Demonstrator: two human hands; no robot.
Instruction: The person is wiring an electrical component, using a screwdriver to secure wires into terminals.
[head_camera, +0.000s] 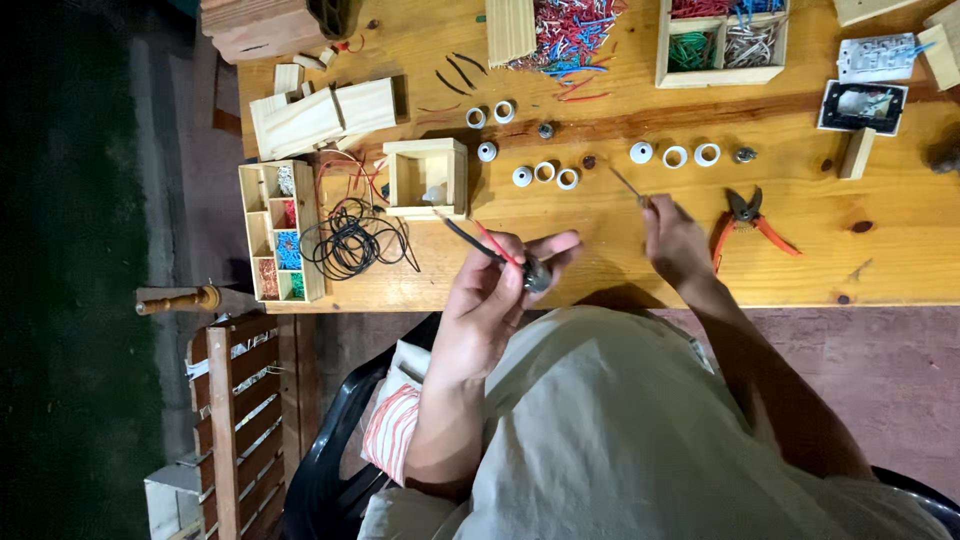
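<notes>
Wooden table (600, 270): white rings (545, 172) in loose rows; orange-handled pliers (745, 222); black wire coil (350, 240); divided tray (280, 232) of coloured bits; open box (427, 178); wire-scrap pile (570, 30); sorted-wire box (722, 45); switch plate (863, 107). Slatted crate (245, 420) stood on floor.

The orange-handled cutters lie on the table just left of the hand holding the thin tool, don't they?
Not quite: the head view shows the orange-handled cutters lying on the wooden table just right of the right hand, which holds the thin tool.
</notes>
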